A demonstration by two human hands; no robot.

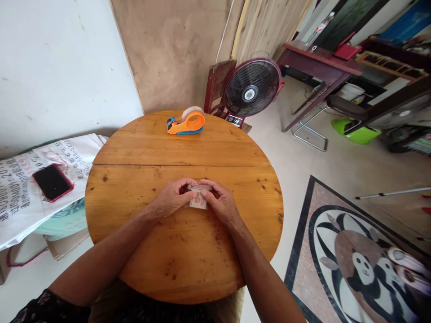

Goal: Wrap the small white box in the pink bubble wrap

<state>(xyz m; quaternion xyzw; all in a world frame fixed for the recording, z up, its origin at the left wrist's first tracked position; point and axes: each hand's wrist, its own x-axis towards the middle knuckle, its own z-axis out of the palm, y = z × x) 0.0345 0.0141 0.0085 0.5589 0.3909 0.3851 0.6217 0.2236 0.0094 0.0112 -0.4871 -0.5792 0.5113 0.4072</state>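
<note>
Both my hands meet at the middle of a round wooden table (144, 251). My left hand (171, 197) and my right hand (220, 202) pinch a small folded piece of paper (198, 202) with reddish print, held flat against the tabletop. The fingers of both hands curl over its top edge and hide most of it. An orange and blue tape dispenser (188, 122) with a roll of clear tape stands at the table's far edge, well away from my hands.
A black phone in a red case (52, 181) lies on a printed white sack (20, 197) left of the table. A dark floor fan (251, 89) stands behind the table. A panda floor mat (363, 264) lies at the right.
</note>
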